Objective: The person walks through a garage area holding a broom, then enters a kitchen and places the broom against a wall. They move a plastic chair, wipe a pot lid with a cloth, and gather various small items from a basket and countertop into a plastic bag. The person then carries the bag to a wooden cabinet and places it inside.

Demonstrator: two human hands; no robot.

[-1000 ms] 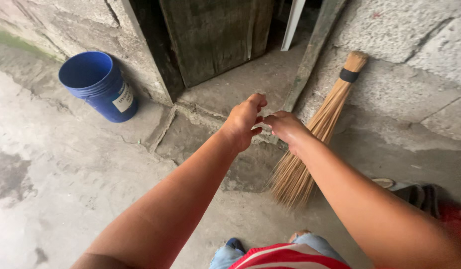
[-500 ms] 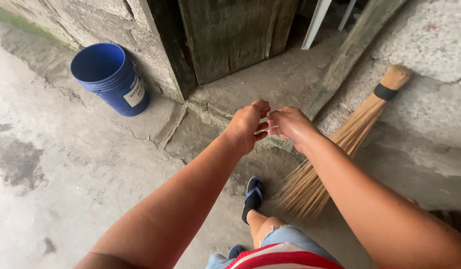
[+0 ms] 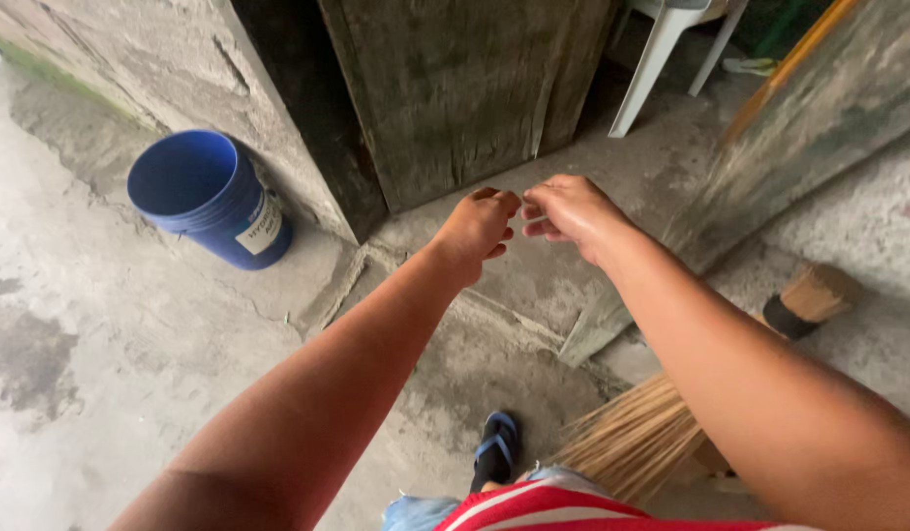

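Reaching forward over the concrete floor (image 3: pixel 101 393), the left hand (image 3: pixel 475 228) and the right hand (image 3: pixel 569 208) meet in mid-air, their fingertips almost touching in front of the doorway. Left-hand fingers (image 3: pixel 496 200) are curled loosely inward toward the palm; right-hand fingers (image 3: pixel 539 228) are bent and bunched, pointing at the left hand. Whether anything small is pinched between them cannot be told; no object shows in either grasp, and neither hand touches a surface.

Nearest to the hands, below the right forearm, lies one broom (image 3: pixel 640 442) of pale straw bristles, its dark-banded neck (image 3: pixel 797 313) resting toward the right wall; the forearm hides its middle. One blue bucket (image 3: pixel 207 197), open and tilted against the rough wall on the left, stands well apart from the hands. One weathered wooden door (image 3: pixel 465 88) stands just beyond the fingertips, with a raised concrete threshold (image 3: pixel 494 305) beneath them. One leaning wooden plank (image 3: pixel 799 128) runs along the right side of the doorway. Two legs of a white plastic chair (image 3: pixel 662 49) show past the door at the top edge. One foot in a blue sandal (image 3: pixel 496 447) stands on the floor near the bottom edge, beside a red-and-white striped garment (image 3: pixel 573 506).
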